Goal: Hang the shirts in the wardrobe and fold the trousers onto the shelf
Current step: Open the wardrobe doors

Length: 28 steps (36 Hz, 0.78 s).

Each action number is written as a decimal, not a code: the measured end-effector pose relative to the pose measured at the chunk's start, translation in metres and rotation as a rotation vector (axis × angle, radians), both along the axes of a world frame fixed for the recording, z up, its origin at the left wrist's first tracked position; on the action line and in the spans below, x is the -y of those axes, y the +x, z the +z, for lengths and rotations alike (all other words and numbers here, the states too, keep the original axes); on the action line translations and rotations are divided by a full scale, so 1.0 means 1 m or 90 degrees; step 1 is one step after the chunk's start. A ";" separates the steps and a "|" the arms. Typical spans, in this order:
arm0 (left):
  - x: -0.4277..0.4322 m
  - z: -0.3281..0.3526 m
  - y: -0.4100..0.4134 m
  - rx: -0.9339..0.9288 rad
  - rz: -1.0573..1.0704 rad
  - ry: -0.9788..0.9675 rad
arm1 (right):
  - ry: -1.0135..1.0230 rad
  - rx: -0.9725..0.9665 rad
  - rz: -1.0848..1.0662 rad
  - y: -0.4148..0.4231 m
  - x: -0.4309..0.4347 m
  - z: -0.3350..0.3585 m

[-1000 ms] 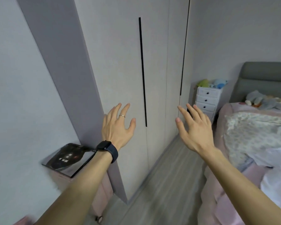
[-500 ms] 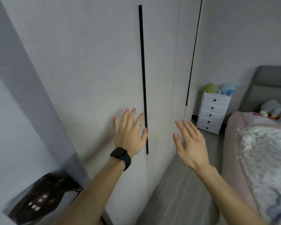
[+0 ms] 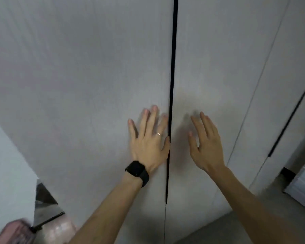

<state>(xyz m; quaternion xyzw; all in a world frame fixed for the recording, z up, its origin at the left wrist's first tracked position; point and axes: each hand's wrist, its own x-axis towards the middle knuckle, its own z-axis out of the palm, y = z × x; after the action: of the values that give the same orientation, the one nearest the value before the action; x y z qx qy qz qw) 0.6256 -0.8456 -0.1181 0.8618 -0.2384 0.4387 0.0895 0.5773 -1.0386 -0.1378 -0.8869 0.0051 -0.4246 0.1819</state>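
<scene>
Head view: left hand (image 3: 149,138) flat on wardrobe door (image 3: 77,85), fingers spread; right hand (image 3: 205,143) released, nearby.

Both hands spread flat: left hand (image 3: 148,140) against wardrobe door (image 3: 77,76), right hand (image 3: 205,143) beside black gap (image 3: 173,59)

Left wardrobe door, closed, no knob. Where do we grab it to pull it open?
Probably the black vertical strip along its right edge: the left wardrobe door is flat-faced, and the strip looks like its only recess. Hook fingertips in from the right at hand height, then pull outward. The left hand lies flat beside it, thumb at the strip.
</scene>
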 end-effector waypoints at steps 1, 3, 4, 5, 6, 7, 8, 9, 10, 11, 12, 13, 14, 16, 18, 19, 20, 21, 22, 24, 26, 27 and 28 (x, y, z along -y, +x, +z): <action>0.002 0.001 0.001 -0.004 0.009 -0.034 | -0.018 0.006 0.015 0.006 0.004 0.002; 0.012 0.005 -0.002 -0.010 0.040 -0.067 | -0.023 0.004 0.046 0.015 0.015 0.012; 0.016 0.008 -0.003 -0.017 0.049 -0.078 | -0.029 0.004 0.049 0.020 0.018 0.018; 0.019 0.011 -0.003 -0.022 0.058 -0.090 | -0.042 0.012 0.047 0.025 0.021 0.024; 0.022 0.014 -0.003 -0.030 0.065 -0.105 | -0.059 0.027 0.050 0.031 0.023 0.032; 0.027 0.019 -0.004 -0.034 0.077 -0.119 | -0.074 0.048 0.057 0.035 0.026 0.041; 0.031 0.022 -0.005 -0.041 0.086 -0.134 | -0.085 0.061 0.059 0.040 0.028 0.049; 0.035 0.026 -0.004 -0.047 0.097 -0.147 | -0.089 0.060 0.060 0.044 0.029 0.057; 0.038 0.029 -0.003 -0.053 0.108 -0.160 | -0.093 0.048 0.058 0.049 0.029 0.065; 0.040 0.031 -0.001 -0.060 0.115 -0.172 | -0.100 0.034 0.049 0.054 0.029 0.069; 0.044 0.034 0.001 -0.064 0.126 -0.178 | -0.111 0.026 0.044 0.060 0.029 0.074; 0.047 0.035 0.001 -0.070 0.136 -0.180 | -0.123 0.013 0.041 0.065 0.031 0.075; 0.052 0.038 0.001 -0.074 0.151 -0.178 | -0.131 0.003 0.040 0.070 0.034 0.076; 0.059 0.038 0.003 -0.084 0.180 -0.173 | -0.144 -0.003 0.039 0.079 0.038 0.073; 0.063 0.035 0.006 -0.086 0.205 -0.171 | -0.147 0.003 0.050 0.086 0.041 0.068; 0.064 0.034 0.007 -0.081 0.214 -0.169 | -0.148 0.010 0.055 0.088 0.042 0.066; 0.065 0.033 0.010 -0.076 0.221 -0.165 | -0.148 0.015 0.059 0.090 0.044 0.065; 0.065 0.034 0.012 -0.071 0.226 -0.159 | -0.149 0.017 0.064 0.092 0.045 0.065; 0.064 0.035 0.016 -0.061 0.230 -0.153 | -0.151 0.021 0.070 0.094 0.045 0.067; 0.063 0.035 0.019 -0.046 0.228 -0.141 | -0.150 0.032 0.066 0.097 0.045 0.067; 0.061 0.034 0.020 -0.034 0.222 -0.126 | -0.146 0.040 0.058 0.098 0.044 0.065; 0.060 0.036 0.021 -0.026 0.225 -0.118 | -0.148 0.043 0.059 0.099 0.044 0.066; 0.062 0.036 0.020 -0.021 0.231 -0.122 | -0.154 0.045 0.068 0.100 0.045 0.066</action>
<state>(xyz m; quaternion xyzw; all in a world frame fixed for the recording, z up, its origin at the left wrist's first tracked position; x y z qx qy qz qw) 0.6456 -0.9073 -0.0819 0.8851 -0.0350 0.4544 0.0942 0.6770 -1.0837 -0.0721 -0.8860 -0.1000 -0.4425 0.0962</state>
